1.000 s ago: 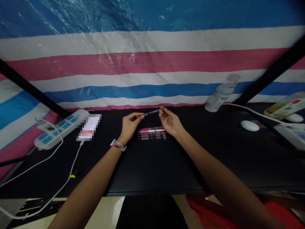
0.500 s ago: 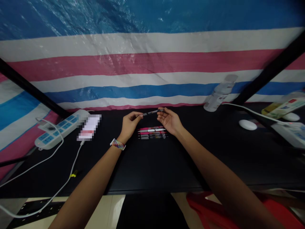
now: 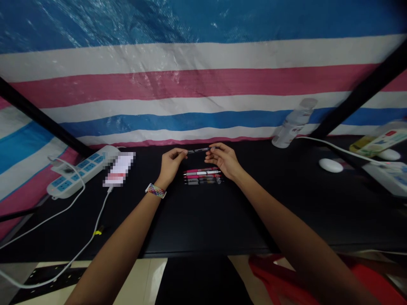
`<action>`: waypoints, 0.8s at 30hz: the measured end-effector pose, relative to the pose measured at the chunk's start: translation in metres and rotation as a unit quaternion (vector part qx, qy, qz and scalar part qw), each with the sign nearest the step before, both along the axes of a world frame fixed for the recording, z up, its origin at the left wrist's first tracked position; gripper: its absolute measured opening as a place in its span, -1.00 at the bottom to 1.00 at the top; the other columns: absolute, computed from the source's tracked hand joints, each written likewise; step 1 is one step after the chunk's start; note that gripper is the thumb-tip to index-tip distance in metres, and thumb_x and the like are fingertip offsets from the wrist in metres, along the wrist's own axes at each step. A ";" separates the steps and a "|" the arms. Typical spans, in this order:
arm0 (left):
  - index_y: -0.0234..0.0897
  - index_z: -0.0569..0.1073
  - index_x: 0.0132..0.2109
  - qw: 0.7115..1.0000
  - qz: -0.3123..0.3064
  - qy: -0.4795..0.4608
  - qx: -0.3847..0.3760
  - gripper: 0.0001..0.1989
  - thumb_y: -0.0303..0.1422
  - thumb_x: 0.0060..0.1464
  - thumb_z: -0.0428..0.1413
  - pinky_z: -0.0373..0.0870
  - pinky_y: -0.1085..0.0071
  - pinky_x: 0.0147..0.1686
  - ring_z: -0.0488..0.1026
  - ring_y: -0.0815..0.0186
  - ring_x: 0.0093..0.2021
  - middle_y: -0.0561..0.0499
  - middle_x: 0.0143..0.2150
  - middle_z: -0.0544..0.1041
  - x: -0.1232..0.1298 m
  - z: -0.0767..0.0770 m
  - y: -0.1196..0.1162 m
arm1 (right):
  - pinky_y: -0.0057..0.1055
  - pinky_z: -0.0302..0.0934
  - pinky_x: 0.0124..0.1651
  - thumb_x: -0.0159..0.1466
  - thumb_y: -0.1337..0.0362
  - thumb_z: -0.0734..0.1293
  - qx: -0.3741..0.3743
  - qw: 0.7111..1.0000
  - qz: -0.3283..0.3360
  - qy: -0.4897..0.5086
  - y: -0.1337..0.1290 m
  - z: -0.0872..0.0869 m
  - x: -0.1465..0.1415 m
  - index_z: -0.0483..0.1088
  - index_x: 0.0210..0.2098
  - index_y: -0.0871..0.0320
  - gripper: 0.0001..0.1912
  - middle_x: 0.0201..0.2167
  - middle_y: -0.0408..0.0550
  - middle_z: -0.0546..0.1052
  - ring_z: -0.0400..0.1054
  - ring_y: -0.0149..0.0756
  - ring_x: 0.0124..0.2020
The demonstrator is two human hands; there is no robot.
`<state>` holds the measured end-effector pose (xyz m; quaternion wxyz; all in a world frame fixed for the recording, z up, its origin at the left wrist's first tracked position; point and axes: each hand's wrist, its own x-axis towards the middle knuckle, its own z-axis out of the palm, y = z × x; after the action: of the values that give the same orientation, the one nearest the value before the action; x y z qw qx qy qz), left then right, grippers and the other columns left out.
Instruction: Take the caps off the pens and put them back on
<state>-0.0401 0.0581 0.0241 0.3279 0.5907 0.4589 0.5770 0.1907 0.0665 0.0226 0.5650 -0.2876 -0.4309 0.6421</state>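
Observation:
A dark pen with a clear section [image 3: 199, 150] spans the gap between my two hands, above the black table [image 3: 203, 224]. My left hand [image 3: 173, 163] pinches its left end between thumb and fingers. At its right end, my right hand [image 3: 224, 161] holds it with thumb and forefinger, the other fingers curled below. Just under the hands, several pens [image 3: 202, 173] in pink, white, grey and black lie side by side in a horizontal stack, tips to the left.
On the left are a power strip [image 3: 79, 171], a blurred phone [image 3: 119, 168] and white cables. A clear bottle [image 3: 294, 123] leans at the back right, near a white mouse-like object [image 3: 330, 165]. Striped sheeting [image 3: 203, 82] hangs behind the table.
My left hand has shifted slightly left. My right hand has turned and its fingers have closed in on the pen's right end. The stacked pens have stayed put.

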 end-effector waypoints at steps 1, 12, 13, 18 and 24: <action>-0.22 0.65 -0.37 1.000 -0.004 0.011 0.004 -0.71 -0.11 0.19 0.33 0.43 0.29 -0.19 0.53 0.22 -0.30 0.00 -0.40 0.63 0.000 0.000 0.000 | -0.26 0.60 -0.20 0.16 0.11 0.66 0.011 1.000 -0.013 -0.020 0.000 0.000 0.001 0.56 -0.23 0.09 -0.68 -0.38 -0.10 0.65 0.57 -0.27 -0.37; -0.13 0.75 -0.24 0.978 -0.067 0.194 0.032 -0.88 -0.22 0.19 0.35 0.44 0.16 -0.07 0.57 0.11 -0.18 -0.08 -0.21 0.72 0.001 0.000 -0.007 | -0.34 0.22 -0.34 0.21 0.17 0.51 0.142 0.931 -0.077 -0.326 0.003 -0.003 0.020 0.62 -0.37 0.09 -0.87 -0.45 -0.09 0.63 0.36 -0.32 -0.46; -0.11 0.75 -0.24 0.974 -0.067 0.215 0.039 -0.89 -0.23 0.19 0.34 0.43 0.14 -0.06 0.56 0.10 -0.18 -0.07 -0.22 0.72 0.000 0.000 -0.007 | -0.32 0.23 -0.30 0.22 0.21 0.50 0.163 0.914 -0.082 -0.362 0.003 -0.004 0.021 0.64 -0.36 0.09 -0.91 -0.43 -0.10 0.63 0.37 -0.30 -0.44; -0.04 0.75 -0.30 0.957 -0.070 0.277 0.053 -0.92 -0.25 0.17 0.35 0.39 0.11 -0.04 0.49 0.07 -0.20 -0.04 -0.28 0.71 -0.004 -0.005 -0.005 | -0.27 0.24 -0.17 0.25 0.37 0.46 0.252 0.830 -0.083 -0.490 0.000 -0.003 0.023 0.65 -0.38 0.06 -0.88 -0.36 -0.09 0.63 0.40 -0.24 -0.32; -0.04 0.76 -0.30 0.946 -0.066 0.314 0.048 -0.92 -0.26 0.16 0.35 0.35 0.08 0.01 0.47 0.05 -0.16 -0.05 -0.29 0.69 -0.005 -0.006 -0.004 | -0.29 0.22 -0.17 0.28 0.43 0.45 0.263 0.798 -0.061 -0.539 -0.002 -0.002 0.021 0.65 -0.36 0.08 -0.85 -0.34 -0.08 0.59 0.39 -0.23 -0.29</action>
<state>-0.0448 0.0536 0.0179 0.1758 0.7861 0.4704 0.3603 0.2121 0.0643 0.0210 0.3331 -0.4530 -0.8000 0.2095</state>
